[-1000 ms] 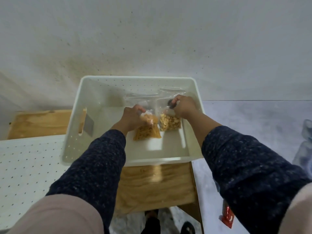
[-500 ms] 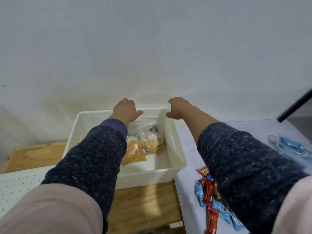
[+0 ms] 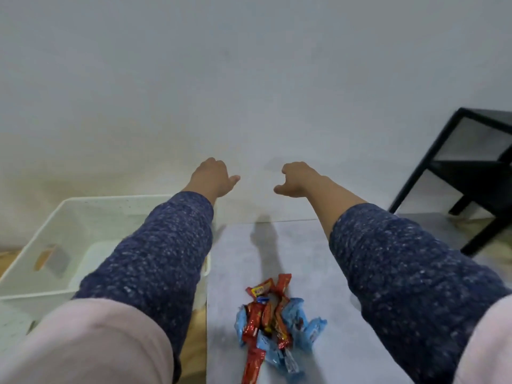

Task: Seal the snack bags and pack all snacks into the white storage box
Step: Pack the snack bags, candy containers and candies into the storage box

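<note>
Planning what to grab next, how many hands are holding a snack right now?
0. The left hand and right hand are both empty, raised above the table's far edge; the snacks lie untouched nearer the person.

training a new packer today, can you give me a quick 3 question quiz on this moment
1. True or false: the left hand and the right hand both hold nothing.
2. The pile of red and blue snack packets lies on: A) the grey tabletop, B) the floor of the white storage box, C) the black shelf frame.
3. Which arm crosses over the white storage box?

Key: 1 true. 2 A. 3 the left arm; its sleeve hides the box's right part.
</note>
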